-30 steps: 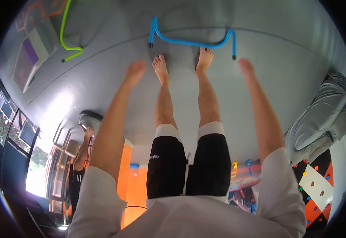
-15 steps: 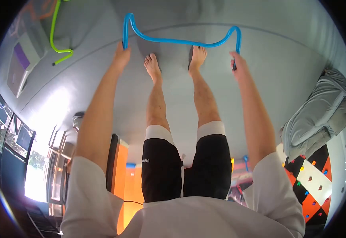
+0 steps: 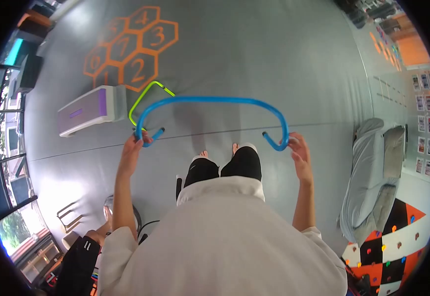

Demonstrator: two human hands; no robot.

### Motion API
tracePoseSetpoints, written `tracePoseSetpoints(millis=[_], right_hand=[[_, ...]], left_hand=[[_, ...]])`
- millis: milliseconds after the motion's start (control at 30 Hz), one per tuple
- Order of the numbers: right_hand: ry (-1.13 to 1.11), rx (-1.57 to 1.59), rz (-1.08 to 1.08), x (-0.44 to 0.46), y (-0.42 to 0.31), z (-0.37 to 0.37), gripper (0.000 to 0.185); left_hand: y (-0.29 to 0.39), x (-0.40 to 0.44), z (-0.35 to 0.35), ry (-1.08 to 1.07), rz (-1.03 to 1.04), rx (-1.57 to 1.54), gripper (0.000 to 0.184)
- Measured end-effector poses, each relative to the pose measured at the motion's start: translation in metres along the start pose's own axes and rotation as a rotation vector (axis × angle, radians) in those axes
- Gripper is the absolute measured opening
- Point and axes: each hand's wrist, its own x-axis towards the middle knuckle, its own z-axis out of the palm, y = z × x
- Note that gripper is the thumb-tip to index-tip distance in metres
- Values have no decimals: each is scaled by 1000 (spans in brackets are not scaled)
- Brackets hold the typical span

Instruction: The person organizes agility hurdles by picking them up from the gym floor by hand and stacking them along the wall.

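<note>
A blue bent-tube hurdle (image 3: 210, 99) is held out in front of my body, its long bar on the far side and its black-capped feet turned inward. At its left bend, my left hand (image 3: 132, 150) has its thumb and fingers closed on the tube. My right hand (image 3: 300, 152) grips the right bend with its fingertips, partly behind the tube. Beyond the left bend lies a lime-green hurdle (image 3: 137, 106) on the grey floor, partly covered by the blue tube. My bare feet show below the bar.
A white and purple bench-like box (image 3: 89, 111) stands at left, near orange numbered hexagons (image 3: 138, 47) on the floor (image 3: 254, 54). A grey-covered sofa (image 3: 365, 172) and a climbing wall (image 3: 390, 246) are at right. Another person's leg (image 3: 94, 237) shows at lower left.
The blue hurdle has come up from near floor level and turned, its feet now pointing inward. My hands moved from its ends to its bends. My view has tilted forward and my body straightened.
</note>
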Motion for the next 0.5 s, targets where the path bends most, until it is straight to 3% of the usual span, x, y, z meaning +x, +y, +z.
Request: tracePoseSetpoints(millis=[67, 133, 200, 267, 367, 467, 500], right_hand=[[97, -44, 111, 11, 21, 18, 44], [200, -270, 363, 35, 34, 46, 42], [133, -428, 324, 63, 66, 52, 39], [52, -303, 214, 65, 32, 63, 36], [-168, -133, 119, 94, -17, 55, 30], [-425, -35, 146, 138, -32, 47, 23], [-478, -169, 168, 157, -30, 46, 22]], left_hand=[[-4, -11, -3, 170, -38, -26, 32], [-21, -16, -4, 316, -81, -184, 32], [-16, -35, 8, 523, -73, -166, 34], [-12, -55, 27, 717, 64, -286, 37], [-32, -96, 16, 472, 278, -375, 35], [11, -133, 53, 436, 26, -240, 33], [9, -138, 64, 515, -67, -190, 33]])
